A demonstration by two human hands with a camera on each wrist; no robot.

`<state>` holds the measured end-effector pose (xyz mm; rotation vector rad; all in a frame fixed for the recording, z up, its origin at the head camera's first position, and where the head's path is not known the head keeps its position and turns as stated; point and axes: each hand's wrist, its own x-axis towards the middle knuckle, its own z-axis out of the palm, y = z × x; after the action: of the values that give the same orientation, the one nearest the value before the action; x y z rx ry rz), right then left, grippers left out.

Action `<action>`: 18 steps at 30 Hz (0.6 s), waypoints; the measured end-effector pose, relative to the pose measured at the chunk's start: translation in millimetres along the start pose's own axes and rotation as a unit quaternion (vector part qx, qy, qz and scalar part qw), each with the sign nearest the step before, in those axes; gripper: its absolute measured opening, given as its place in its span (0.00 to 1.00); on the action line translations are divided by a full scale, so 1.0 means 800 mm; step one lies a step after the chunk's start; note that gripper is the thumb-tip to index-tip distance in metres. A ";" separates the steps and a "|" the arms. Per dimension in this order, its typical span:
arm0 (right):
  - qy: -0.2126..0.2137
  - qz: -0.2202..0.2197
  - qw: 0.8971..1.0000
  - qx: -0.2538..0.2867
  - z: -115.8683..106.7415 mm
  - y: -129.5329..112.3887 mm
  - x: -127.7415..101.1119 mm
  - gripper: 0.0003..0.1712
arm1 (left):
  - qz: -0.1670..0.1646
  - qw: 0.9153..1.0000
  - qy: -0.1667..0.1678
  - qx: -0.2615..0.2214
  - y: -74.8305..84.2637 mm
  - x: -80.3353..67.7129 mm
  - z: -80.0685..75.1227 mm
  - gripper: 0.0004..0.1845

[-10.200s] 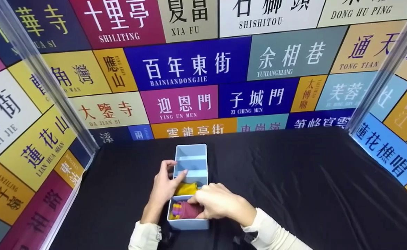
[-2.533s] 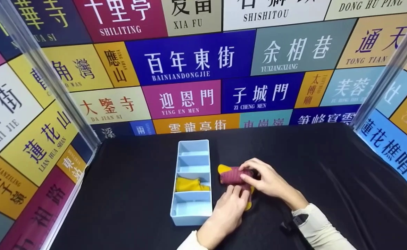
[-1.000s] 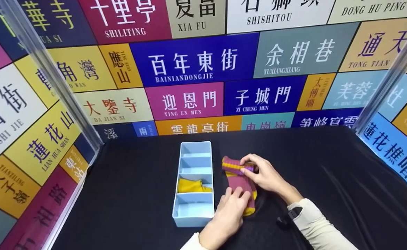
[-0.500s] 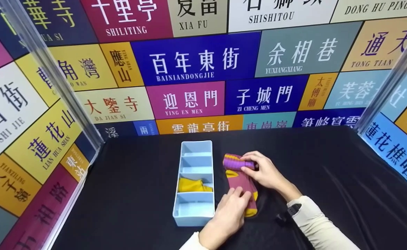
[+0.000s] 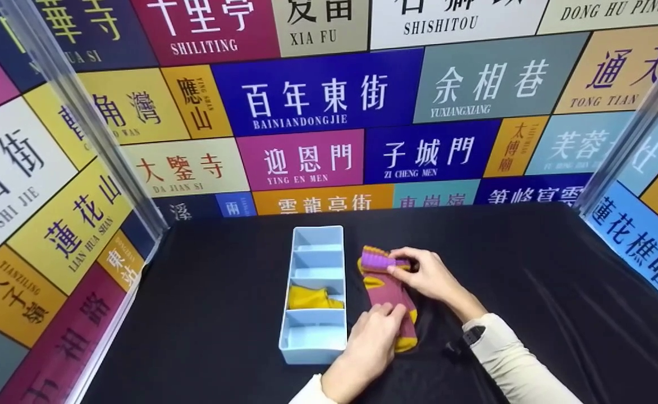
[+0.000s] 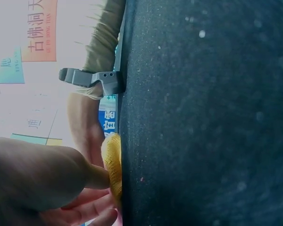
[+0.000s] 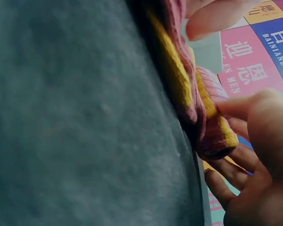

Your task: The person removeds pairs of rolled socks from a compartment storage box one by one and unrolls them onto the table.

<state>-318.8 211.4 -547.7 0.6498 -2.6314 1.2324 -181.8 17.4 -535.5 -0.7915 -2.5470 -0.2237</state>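
Unfolding the sock [image 5: 388,292]: right hand [image 5: 427,275] fingers pinch its cuff, left hand [image 5: 371,342] fingers press the toe flat; next, smoothing it.

Cream long sleeves [image 5: 508,359] on both arms; black strap-mounted device [image 5: 471,336] at right wrist; bare hands.

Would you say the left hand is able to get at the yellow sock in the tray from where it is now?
Probably yes. The left hand rests on the red sock right beside the tray, whose top is open. The yellow sock lies uncovered in the third compartment from the far end, with nothing between it and the hand.
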 end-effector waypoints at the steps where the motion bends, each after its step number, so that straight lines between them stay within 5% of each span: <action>1: -0.003 0.002 1.000 0.000 -0.001 0.000 0.000 0.19 | 0.000 1.000 0.002 0.001 0.000 0.000 0.000 0.15; 10: 0.017 0.006 1.000 -0.023 0.001 0.004 0.006 0.18 | 0.003 1.000 0.000 -0.015 0.000 -0.003 0.002 0.15; 18: 0.048 0.030 0.998 -0.008 0.001 0.006 0.009 0.13 | -0.008 0.998 -0.045 -0.037 0.001 -0.003 0.000 0.12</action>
<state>-326.8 211.1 -549.1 0.4992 -2.5971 1.2250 -179.7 16.5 -537.0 -0.8258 -2.6436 -0.2947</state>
